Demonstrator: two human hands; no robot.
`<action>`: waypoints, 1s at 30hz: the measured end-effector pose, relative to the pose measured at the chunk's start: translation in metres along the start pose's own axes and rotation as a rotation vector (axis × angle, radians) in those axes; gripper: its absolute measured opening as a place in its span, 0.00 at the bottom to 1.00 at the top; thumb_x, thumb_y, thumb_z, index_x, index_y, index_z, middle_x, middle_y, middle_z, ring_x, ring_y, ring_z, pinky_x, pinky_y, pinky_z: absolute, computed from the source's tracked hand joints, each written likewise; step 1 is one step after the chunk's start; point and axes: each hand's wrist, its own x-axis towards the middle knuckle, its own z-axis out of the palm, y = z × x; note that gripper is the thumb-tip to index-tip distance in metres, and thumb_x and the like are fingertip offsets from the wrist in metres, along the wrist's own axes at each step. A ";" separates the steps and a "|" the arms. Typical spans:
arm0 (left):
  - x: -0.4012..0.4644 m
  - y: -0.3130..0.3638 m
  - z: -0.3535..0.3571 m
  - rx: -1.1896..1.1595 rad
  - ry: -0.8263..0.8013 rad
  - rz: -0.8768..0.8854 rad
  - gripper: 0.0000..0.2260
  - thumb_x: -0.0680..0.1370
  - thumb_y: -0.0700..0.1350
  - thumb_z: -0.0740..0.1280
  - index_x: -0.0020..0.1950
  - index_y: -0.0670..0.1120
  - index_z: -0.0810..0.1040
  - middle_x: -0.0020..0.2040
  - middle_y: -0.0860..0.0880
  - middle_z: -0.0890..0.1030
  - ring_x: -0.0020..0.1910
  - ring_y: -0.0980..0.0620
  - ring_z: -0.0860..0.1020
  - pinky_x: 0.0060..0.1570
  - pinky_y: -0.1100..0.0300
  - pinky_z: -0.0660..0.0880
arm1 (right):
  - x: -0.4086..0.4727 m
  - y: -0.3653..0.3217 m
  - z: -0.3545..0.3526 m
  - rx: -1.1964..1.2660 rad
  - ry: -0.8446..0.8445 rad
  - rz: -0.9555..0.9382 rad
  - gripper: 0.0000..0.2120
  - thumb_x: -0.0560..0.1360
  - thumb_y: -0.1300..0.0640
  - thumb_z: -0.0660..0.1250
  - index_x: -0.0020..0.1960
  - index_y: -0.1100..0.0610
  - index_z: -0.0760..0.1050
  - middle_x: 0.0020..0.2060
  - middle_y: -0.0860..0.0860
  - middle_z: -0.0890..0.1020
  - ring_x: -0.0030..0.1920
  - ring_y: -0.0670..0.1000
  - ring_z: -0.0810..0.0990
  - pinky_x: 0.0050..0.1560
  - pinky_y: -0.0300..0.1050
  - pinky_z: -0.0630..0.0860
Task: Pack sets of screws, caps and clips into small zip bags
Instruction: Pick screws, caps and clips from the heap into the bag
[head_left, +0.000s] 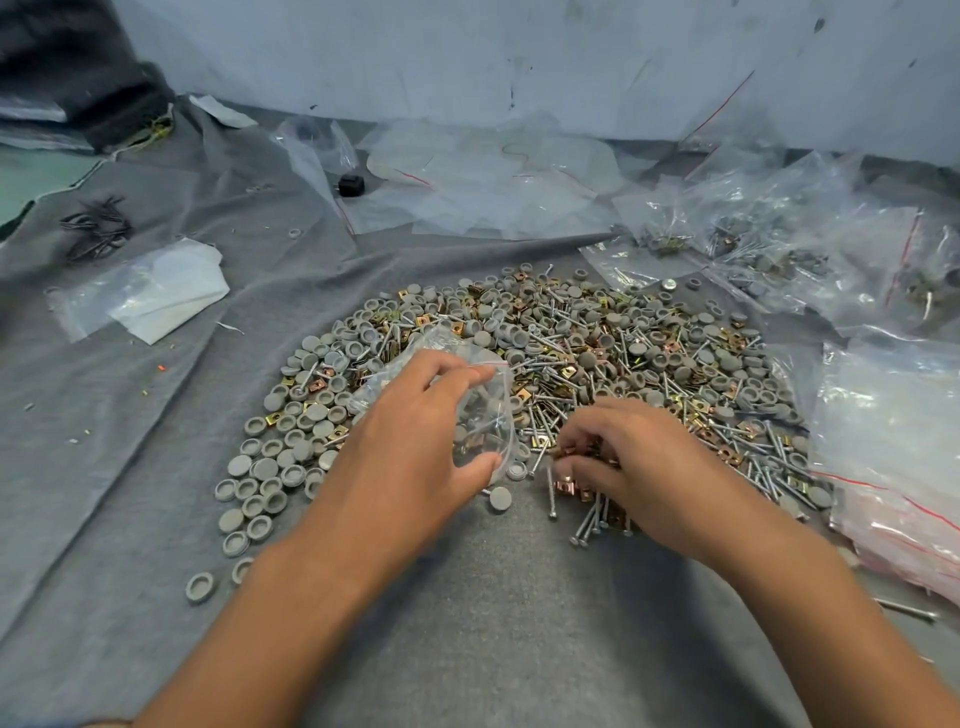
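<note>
A wide heap (597, 353) of grey round caps, silver screws and brass-coloured square clips covers the grey cloth (493, 623) in front of me. My left hand (415, 441) grips a small clear zip bag (480, 410) by its mouth, thumb below and fingers above; a few parts show inside it. Just to its right, my right hand (623, 462) has its fingers curled into the heap's near edge, pinching copper-coloured clips (566, 486) among loose screws.
Filled zip bags (779, 249) lie heaped at the right. A stack of empty bags with red lines (898, 467) sits at the right edge. More empty bags (483, 176) lie at the back, others (150, 291) at the left, by dark clips (96, 226).
</note>
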 end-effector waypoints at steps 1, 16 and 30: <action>0.000 0.000 0.000 0.001 0.002 0.001 0.33 0.72 0.56 0.75 0.75 0.57 0.68 0.63 0.63 0.68 0.57 0.63 0.72 0.48 0.79 0.62 | 0.001 0.000 -0.002 0.067 0.022 0.020 0.05 0.76 0.42 0.68 0.44 0.39 0.74 0.38 0.38 0.77 0.43 0.37 0.75 0.37 0.33 0.70; -0.001 0.007 0.000 -0.062 0.048 0.043 0.28 0.74 0.51 0.74 0.73 0.54 0.73 0.62 0.59 0.70 0.59 0.58 0.74 0.60 0.58 0.75 | 0.003 -0.040 0.007 0.305 0.294 -0.062 0.14 0.72 0.36 0.69 0.39 0.46 0.81 0.27 0.38 0.77 0.30 0.43 0.76 0.30 0.35 0.67; 0.000 -0.001 -0.003 -0.052 0.077 0.009 0.31 0.71 0.50 0.78 0.73 0.55 0.72 0.61 0.61 0.69 0.56 0.65 0.70 0.59 0.69 0.67 | -0.003 -0.039 0.023 -0.060 0.101 -0.105 0.15 0.71 0.32 0.68 0.49 0.41 0.74 0.43 0.36 0.76 0.46 0.40 0.72 0.44 0.40 0.70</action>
